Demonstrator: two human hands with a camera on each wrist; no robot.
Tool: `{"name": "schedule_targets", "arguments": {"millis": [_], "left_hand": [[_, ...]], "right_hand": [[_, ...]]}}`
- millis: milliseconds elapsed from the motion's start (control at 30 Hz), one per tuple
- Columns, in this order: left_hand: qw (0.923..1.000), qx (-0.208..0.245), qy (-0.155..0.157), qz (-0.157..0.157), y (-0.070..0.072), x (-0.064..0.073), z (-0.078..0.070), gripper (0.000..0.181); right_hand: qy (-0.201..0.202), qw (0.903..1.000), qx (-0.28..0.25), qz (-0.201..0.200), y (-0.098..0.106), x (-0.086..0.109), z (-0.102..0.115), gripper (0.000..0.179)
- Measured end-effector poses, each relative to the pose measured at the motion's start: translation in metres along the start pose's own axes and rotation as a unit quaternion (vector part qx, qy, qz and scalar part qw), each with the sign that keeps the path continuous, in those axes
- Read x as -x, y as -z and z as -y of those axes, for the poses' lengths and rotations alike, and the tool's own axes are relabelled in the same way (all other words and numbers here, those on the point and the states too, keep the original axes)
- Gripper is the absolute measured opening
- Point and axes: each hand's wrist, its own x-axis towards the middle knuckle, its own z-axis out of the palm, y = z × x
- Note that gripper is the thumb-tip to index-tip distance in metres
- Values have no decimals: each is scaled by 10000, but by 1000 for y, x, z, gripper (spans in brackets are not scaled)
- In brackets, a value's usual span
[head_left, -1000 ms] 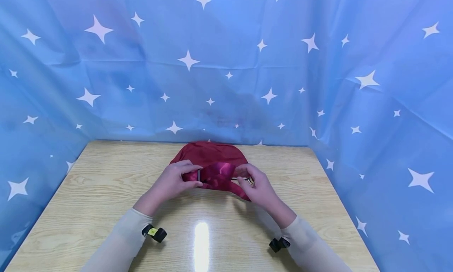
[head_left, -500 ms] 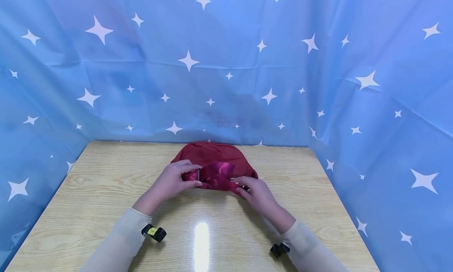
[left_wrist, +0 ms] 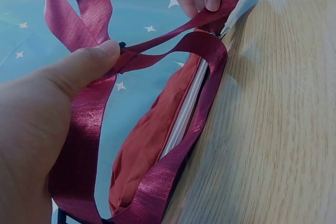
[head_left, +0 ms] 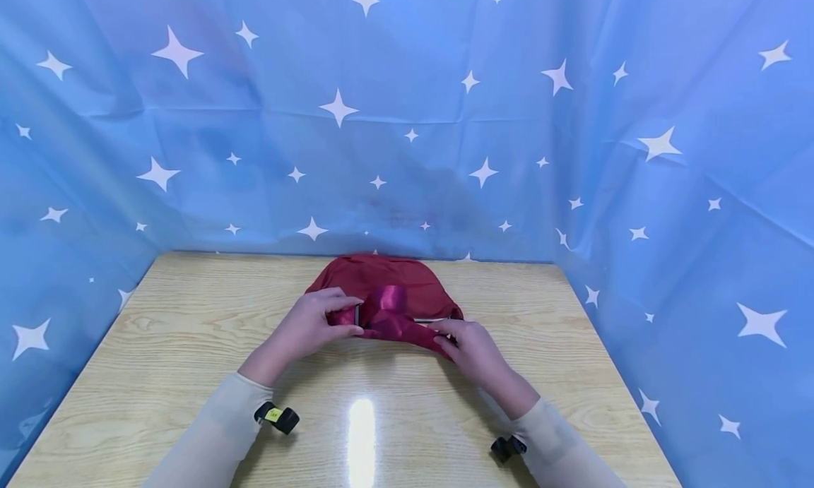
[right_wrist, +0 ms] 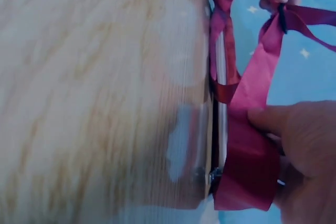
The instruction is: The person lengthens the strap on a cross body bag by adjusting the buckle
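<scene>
A dark red waist bag (head_left: 388,272) lies at the back of the table, its pale zipper (left_wrist: 185,109) facing the front. The shiny red strap (head_left: 391,304) loops and twists over the bag. My left hand (head_left: 318,315) pinches the strap at its dark slider buckle (head_left: 357,315); the left wrist view has the thumb on top of it. At the bag's right end, my right hand (head_left: 467,343) holds a flat stretch of strap (right_wrist: 252,145) between thumb and fingers. A small metal zipper pull (right_wrist: 214,177) shows beside that stretch.
The light wood table (head_left: 191,361) runs back to a blue curtain (head_left: 407,121) with white stars, which also stands along both sides. A bright light reflection (head_left: 362,438) lies near the front. Each wrist carries a small black camera (head_left: 282,419).
My right hand has let go near the metal piece, shifted slightly down and right, and taken the strap. The strap loop has bunched to the left, showing the zipper. My left hand stays put.
</scene>
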Motion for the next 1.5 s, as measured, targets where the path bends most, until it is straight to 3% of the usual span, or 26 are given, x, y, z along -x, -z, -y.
{"name": "schedule_targets", "arguments": {"millis": [233, 367, 433, 567, 700, 867, 967, 1233, 1433, 1500], "left_hand": [[9995, 234, 116, -187, -1, 1, 1, 43], [9983, 437, 329, -224, -2, 1, 3, 44], [9986, 410, 266, -203, -2, 1, 4, 42], [9992, 285, 76, -259, -3, 0, 5, 38], [9991, 278, 62, -306, -3, 0, 5, 37], [9990, 348, 44, -291, -4, 0, 5, 39], [9989, 367, 58, -272, -4, -1, 5, 40], [9989, 353, 210, -232, -2, -1, 4, 40], [9981, 465, 319, -237, -1, 0, 5, 43], [9987, 419, 201, -231, -1, -1, 5, 40]], "right_hand": [[-294, 9967, 732, 192, 5, 2, 1, 23], [-363, 9947, 931, 239, 5, 2, 2, 20], [-359, 9946, 945, 226, 3, 1, 3, 20], [-367, 9972, 624, 163, -2, -5, 7, 28], [-358, 9992, -70, 182, -9, -13, 12, 32], [-489, 9942, -910, 296, -18, -19, 18, 27], [-580, 9913, -1126, 344, -20, -21, 21, 24], [-432, 9928, -1089, 251, -18, -19, 25, 16], [-655, 9917, -1032, 398, -10, -14, 16, 16], [-710, 9916, -977, 459, -7, -12, 13, 14]]}}
